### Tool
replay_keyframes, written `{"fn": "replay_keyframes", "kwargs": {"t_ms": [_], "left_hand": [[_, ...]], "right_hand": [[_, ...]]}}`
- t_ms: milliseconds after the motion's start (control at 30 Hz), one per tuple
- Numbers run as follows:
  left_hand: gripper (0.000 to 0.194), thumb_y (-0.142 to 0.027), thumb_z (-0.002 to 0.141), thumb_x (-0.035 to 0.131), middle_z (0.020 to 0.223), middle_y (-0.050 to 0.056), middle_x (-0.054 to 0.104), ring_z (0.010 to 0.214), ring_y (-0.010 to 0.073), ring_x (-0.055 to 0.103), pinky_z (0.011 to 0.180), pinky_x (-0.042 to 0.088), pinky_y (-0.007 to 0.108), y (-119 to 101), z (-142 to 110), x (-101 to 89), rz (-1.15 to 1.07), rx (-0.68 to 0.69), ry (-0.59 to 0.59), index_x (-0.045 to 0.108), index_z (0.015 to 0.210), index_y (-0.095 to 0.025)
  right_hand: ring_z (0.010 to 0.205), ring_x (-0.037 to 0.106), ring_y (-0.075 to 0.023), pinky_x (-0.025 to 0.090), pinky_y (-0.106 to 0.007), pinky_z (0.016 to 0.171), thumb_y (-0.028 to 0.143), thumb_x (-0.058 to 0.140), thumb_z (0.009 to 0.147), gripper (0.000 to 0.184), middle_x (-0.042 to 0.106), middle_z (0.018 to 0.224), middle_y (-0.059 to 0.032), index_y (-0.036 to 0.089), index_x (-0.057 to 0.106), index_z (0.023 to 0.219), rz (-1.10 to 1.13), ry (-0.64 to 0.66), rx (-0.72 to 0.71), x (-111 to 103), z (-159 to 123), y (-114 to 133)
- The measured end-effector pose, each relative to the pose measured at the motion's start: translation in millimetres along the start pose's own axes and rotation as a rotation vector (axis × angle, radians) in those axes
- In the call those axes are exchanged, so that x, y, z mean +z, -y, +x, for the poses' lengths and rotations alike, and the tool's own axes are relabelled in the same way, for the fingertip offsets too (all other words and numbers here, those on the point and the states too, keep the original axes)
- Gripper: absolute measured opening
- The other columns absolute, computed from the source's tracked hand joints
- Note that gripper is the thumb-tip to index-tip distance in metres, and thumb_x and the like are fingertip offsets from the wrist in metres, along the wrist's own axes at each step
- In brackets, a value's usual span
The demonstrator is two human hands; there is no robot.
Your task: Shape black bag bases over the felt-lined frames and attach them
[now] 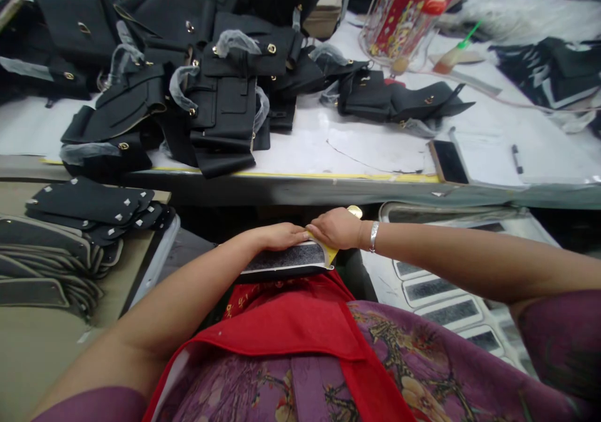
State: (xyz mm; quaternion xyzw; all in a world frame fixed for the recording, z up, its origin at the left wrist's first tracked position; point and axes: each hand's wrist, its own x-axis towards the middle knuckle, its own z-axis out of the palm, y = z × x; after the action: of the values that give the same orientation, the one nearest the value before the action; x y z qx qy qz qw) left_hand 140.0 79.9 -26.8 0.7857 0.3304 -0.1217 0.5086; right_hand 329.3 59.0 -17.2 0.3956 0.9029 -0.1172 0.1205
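Observation:
A long dark panel with a white border (286,258) lies across my lap, its right end curved. My left hand (278,236) is over its upper edge, fingers stretched toward the right and pressed together on it; the thumb is hidden. My right hand (339,228), with a silver bracelet at the wrist, is closed around a flat yellow piece (332,257) at the panel's right corner. A round gold-coloured end (355,211) shows beyond the knuckles. The yellow piece's exact kind is unclear. The two hands meet at the fingertips.
Black bag parts with gold fittings (225,102) cover the white table (305,153). A phone (449,161), a pen (516,159) and a glue bottle (453,56) lie there. Dark panels (42,253) are stacked left; white-edged panels (446,312) lie on a board at right.

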Motion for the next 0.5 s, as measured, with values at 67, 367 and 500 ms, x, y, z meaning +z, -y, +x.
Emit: {"fn": "replay_keyframes", "kwargs": {"t_ms": [67, 367, 500], "left_hand": [[0.052, -0.047, 0.091, 0.027, 0.120, 0.010, 0.061, 0.104, 0.0210, 0.057, 0.091, 0.040, 0.027, 1.9, -5.4, -2.0, 0.036, -0.016, -0.017, 0.057, 0.118, -0.014], [0.053, -0.046, 0.092, 0.022, 0.122, 0.014, 0.059, 0.107, 0.0256, 0.058, 0.089, 0.042, 0.032, -1.1, -43.9, -1.3, 0.288, -0.165, -0.107, 0.055, 0.118, -0.014], [0.055, -0.051, 0.090, 0.028, 0.129, 0.014, 0.055, 0.113, 0.0266, 0.054, 0.093, 0.040, 0.034, 3.7, -74.7, 9.7, 0.358, -0.210, -0.264, 0.047, 0.128, -0.016]], "right_hand": [[0.074, 0.063, -0.0199, 0.032, -0.028, 0.060, 0.040, 0.022, 0.096, 0.050, 0.069, 0.085, -0.0098, 0.016, 0.065, 0.087, -0.006, 0.000, -0.030, -3.3, 9.2, 0.1], [0.075, 0.063, -0.0194, 0.033, -0.029, 0.060, 0.043, 0.018, 0.096, 0.056, 0.070, 0.085, -0.0100, 0.016, 0.066, 0.086, -0.084, -0.031, -0.249, -15.7, 46.7, 14.6], [0.076, 0.063, -0.0182, 0.036, -0.028, 0.064, 0.042, 0.022, 0.095, 0.052, 0.070, 0.087, -0.0086, 0.016, 0.066, 0.085, -0.174, -0.071, -0.400, -28.9, 66.7, 27.0]]}}
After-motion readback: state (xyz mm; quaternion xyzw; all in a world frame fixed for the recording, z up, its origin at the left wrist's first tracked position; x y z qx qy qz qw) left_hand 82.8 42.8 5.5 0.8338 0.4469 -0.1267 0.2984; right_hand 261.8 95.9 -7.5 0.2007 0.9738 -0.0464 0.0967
